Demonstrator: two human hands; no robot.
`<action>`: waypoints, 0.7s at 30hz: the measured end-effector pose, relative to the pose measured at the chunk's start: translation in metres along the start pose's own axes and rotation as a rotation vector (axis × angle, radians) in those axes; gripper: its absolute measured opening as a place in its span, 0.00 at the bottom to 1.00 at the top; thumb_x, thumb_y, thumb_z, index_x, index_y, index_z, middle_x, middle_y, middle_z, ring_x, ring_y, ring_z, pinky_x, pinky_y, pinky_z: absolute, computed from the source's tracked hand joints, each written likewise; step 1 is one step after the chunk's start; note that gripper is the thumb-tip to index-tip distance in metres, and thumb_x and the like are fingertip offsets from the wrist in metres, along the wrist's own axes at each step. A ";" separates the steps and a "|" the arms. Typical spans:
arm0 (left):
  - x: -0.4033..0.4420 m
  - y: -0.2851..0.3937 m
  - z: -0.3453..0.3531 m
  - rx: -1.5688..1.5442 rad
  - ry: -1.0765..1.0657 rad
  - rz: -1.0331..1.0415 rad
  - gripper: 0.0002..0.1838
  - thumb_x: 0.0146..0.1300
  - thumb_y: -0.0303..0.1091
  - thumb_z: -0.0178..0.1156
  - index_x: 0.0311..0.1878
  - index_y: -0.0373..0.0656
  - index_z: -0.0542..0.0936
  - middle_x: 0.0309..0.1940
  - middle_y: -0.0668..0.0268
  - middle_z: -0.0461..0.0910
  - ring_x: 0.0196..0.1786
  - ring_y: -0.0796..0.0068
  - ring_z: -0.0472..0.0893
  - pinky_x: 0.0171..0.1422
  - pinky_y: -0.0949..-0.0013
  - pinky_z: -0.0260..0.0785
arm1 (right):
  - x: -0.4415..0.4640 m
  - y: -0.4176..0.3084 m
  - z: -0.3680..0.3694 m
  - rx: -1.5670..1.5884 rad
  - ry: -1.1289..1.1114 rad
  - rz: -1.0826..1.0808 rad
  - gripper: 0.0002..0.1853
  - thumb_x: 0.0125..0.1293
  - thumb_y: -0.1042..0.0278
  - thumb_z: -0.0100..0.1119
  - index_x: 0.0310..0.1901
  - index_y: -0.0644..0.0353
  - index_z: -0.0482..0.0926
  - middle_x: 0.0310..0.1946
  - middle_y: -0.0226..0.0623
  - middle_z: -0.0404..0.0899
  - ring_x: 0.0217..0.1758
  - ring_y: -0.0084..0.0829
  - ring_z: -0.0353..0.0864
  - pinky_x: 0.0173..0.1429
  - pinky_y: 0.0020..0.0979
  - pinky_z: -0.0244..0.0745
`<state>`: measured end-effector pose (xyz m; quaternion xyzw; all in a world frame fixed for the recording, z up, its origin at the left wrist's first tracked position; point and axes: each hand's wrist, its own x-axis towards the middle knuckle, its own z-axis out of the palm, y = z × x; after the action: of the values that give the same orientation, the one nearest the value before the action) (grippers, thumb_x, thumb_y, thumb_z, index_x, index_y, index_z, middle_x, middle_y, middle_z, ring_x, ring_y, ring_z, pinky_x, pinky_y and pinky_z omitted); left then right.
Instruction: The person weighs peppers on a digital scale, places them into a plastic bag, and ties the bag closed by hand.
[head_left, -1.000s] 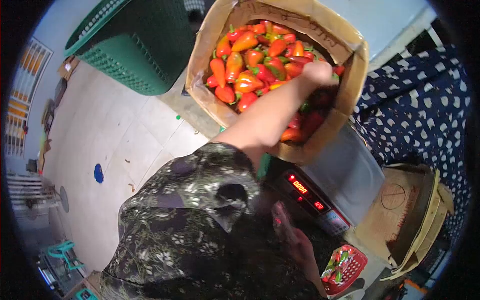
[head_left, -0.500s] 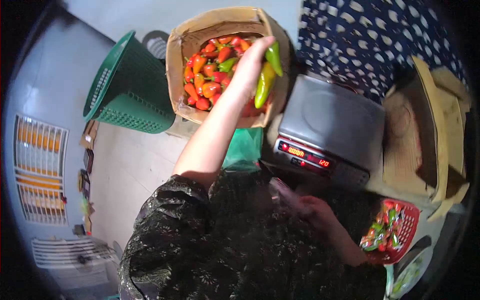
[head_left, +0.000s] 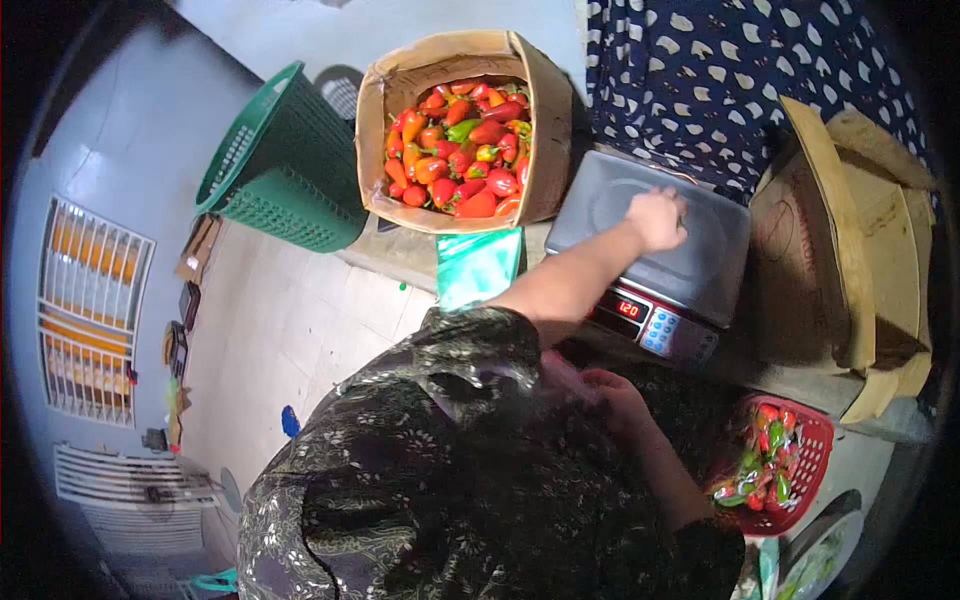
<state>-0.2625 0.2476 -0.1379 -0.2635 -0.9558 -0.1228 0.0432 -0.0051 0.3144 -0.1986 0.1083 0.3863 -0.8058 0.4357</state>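
My left hand (head_left: 657,219) rests over the grey platform of a digital scale (head_left: 705,265), its fingers curled. Whatever it holds, if anything, is hidden beneath it. The scale's red display reads 120 or 1.20. Close to my body, my right hand (head_left: 612,392) pinches what looks like a thin, see-through plastic bag (head_left: 565,378), partly blurred. Left of the scale stands an open cardboard box (head_left: 548,130) filled with red and orange peppers (head_left: 465,165), a few green or yellowish ones among them. A green plastic sheet or bag (head_left: 478,268) hangs below the box.
A green perforated basket (head_left: 295,205) leans left of the box. Another open cardboard box (head_left: 800,260) stands right of the scale. At lower right, a red basket (head_left: 808,460) holds bagged red and green peppers. A dark patterned cloth (head_left: 690,80) hangs behind the scale.
My left hand has moved right and down from the pepper box to the scale. The green peppers it held are no longer seen in it. My right hand stays near my body.
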 end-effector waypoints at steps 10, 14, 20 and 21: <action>-0.012 -0.015 -0.011 -0.021 0.096 0.147 0.45 0.42 0.60 0.62 0.64 0.49 0.66 0.60 0.57 0.65 0.63 0.59 0.59 0.61 0.50 0.51 | 0.010 0.003 -0.004 -0.097 0.069 -0.016 0.15 0.55 0.76 0.54 0.47 0.66 0.76 0.43 0.36 0.78 0.44 0.29 0.76 0.51 0.27 0.70; -0.015 -0.014 -0.032 -0.522 0.363 0.380 0.38 0.40 0.48 0.67 0.57 0.44 0.70 0.58 0.55 0.67 0.59 0.58 0.66 0.62 0.56 0.56 | 0.013 0.007 -0.004 0.036 0.056 0.013 0.16 0.53 0.79 0.52 0.46 0.67 0.76 0.42 0.40 0.78 0.42 0.32 0.78 0.49 0.31 0.75; -0.061 -0.078 -0.162 -0.365 0.903 0.175 0.13 0.47 0.27 0.59 0.38 0.39 0.72 0.37 0.59 0.74 0.41 0.59 0.74 0.49 0.61 0.66 | 0.004 -0.003 0.008 0.100 0.066 0.005 0.15 0.53 0.81 0.51 0.44 0.68 0.75 0.42 0.43 0.77 0.42 0.34 0.79 0.49 0.34 0.76; -0.068 -0.100 -0.166 -0.575 0.930 -0.062 0.11 0.52 0.28 0.58 0.38 0.38 0.71 0.37 0.57 0.74 0.40 0.59 0.75 0.48 0.59 0.67 | 0.003 -0.006 0.013 0.087 0.069 0.004 0.15 0.53 0.81 0.51 0.44 0.69 0.75 0.42 0.43 0.77 0.43 0.34 0.79 0.49 0.34 0.76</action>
<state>-0.2531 0.0881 -0.0091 -0.1544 -0.7711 -0.4841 0.3838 -0.0089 0.3057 -0.1884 0.1555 0.3655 -0.8167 0.4186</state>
